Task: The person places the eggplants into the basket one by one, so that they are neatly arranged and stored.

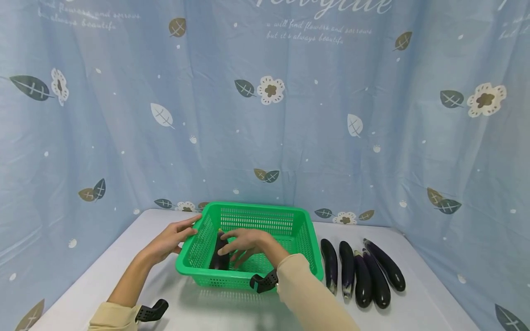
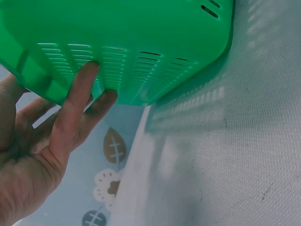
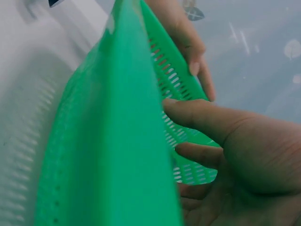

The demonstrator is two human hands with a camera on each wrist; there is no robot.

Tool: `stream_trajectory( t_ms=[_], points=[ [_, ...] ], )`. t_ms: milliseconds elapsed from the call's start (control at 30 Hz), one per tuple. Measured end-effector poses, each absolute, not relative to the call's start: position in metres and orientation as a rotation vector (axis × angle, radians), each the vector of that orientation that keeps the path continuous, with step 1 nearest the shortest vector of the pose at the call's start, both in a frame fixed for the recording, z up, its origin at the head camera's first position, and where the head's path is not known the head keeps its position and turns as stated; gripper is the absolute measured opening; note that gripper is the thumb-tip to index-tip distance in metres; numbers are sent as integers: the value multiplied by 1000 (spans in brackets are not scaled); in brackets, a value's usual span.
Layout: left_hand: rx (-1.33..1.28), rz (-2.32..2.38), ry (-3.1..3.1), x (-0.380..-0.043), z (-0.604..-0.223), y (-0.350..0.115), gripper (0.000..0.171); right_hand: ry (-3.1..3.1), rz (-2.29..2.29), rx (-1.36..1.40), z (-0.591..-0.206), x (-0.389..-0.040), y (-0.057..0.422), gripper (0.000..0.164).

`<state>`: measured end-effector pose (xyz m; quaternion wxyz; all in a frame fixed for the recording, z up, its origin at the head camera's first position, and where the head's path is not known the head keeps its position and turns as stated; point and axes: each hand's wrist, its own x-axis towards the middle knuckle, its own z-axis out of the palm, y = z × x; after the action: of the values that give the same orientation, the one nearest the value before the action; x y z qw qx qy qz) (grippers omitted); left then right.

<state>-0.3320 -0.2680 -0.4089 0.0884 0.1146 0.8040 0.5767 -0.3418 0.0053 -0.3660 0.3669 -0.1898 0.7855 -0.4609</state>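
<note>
A green plastic basket (image 1: 248, 278) with slotted walls stands on the table. My left hand (image 1: 171, 239) holds its left rim, and in the left wrist view the fingers (image 2: 75, 101) lie against the outer wall. One dark purple eggplant (image 1: 220, 257) lies inside, along the basket's left side. Over this eggplant my right hand (image 1: 246, 243) reaches into the basket with fingers spread, partly covering it. In the right wrist view the right hand (image 3: 254, 155) shows loosely bent fingers with nothing visible between them; the near basket wall (image 3: 136, 141) hides part of them.
Several eggplants lie side by side on the white table to the right of the basket, among them a leftmost eggplant (image 1: 329, 262) and a rightmost eggplant (image 1: 389, 266). A blue patterned curtain (image 1: 298, 138) hangs behind the table (image 1: 207, 308).
</note>
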Motion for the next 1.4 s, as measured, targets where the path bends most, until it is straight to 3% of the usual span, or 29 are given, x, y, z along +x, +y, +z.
stream_trajectory(
  t_ms=[567,867,1400],
  points=[
    [360,1700,2389,-328,-410,-277,65,2198,-1104,-769,-335,-341,89,49],
    [364,1711,2384,-328,-407,-269,66,2297,-1145,-807,-318,-336,176,54],
    [344,1705,2398,-332,-409,-269,64,2593,-1168,-739,-337,-321,293,54]
  ],
)
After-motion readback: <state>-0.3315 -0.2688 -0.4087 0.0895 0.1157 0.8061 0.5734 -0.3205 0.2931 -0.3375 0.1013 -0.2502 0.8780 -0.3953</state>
